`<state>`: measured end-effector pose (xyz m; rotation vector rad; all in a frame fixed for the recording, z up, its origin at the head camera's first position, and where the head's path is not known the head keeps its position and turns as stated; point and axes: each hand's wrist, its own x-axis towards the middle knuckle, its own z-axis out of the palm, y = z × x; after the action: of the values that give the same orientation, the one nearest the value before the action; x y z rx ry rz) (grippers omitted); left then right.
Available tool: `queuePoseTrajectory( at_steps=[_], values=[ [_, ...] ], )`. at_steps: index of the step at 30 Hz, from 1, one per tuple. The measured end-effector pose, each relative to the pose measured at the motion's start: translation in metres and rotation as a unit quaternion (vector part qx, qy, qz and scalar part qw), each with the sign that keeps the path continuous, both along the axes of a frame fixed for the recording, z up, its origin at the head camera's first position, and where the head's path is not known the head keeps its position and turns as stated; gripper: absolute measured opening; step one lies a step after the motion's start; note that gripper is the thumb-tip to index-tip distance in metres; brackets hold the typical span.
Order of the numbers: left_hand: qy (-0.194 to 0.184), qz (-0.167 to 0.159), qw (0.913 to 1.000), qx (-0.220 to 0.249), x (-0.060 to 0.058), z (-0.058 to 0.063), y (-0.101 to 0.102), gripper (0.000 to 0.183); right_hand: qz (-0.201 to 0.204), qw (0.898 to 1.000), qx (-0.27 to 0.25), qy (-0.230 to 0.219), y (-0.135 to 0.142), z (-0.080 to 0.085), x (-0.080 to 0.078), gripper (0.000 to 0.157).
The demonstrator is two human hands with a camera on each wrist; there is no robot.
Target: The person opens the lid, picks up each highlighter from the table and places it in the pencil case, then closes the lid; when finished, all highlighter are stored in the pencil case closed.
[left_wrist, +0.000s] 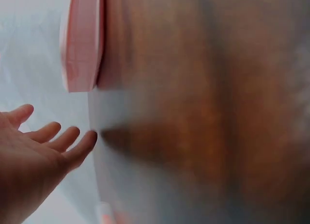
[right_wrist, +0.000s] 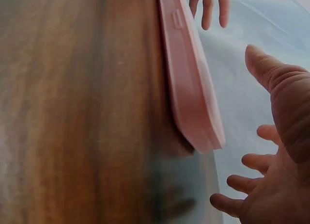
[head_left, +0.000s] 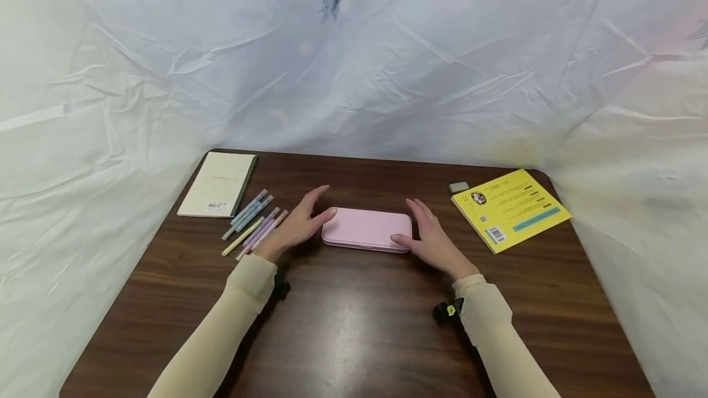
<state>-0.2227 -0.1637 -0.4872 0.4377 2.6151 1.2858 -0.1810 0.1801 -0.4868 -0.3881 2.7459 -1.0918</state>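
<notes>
A pink pencil case, closed, lies flat on the dark wooden table between the two hands. Just off its left end is the left hand, fingers spread, thumb near the top left corner. At the other end the right hand also has its fingers apart, and its thumb appears over the lower right corner. In the left wrist view a gap shows between the left hand and the pencil case. The right wrist view likewise shows the right hand beside the case, apart from it.
Several coloured pens lie left of the left hand, with a cream notebook behind them. A yellow book and a small grey-white eraser lie at the right. White printed sheeting hangs behind the table.
</notes>
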Motion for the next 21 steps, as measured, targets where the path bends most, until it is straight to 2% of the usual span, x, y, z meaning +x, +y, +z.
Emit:
queuePoseTrajectory(
  at_steps=[6,12,21],
  values=[
    [-0.04,0.004,0.9981,0.048,0.0,-0.009,-0.002,0.083,0.005,1.0,-0.007,0.009,0.001,-0.012,0.0,0.108],
    [-0.055,-0.024,0.9946,0.084,0.003,-0.014,-0.007,0.092,0.019,0.999,-0.02,0.021,0.002,-0.022,0.001,0.109],
    [-0.034,-0.05,0.9962,0.063,0.006,-0.026,-0.006,0.109,0.019,0.999,-0.037,0.035,0.005,-0.031,0.001,0.106]
  ],
)
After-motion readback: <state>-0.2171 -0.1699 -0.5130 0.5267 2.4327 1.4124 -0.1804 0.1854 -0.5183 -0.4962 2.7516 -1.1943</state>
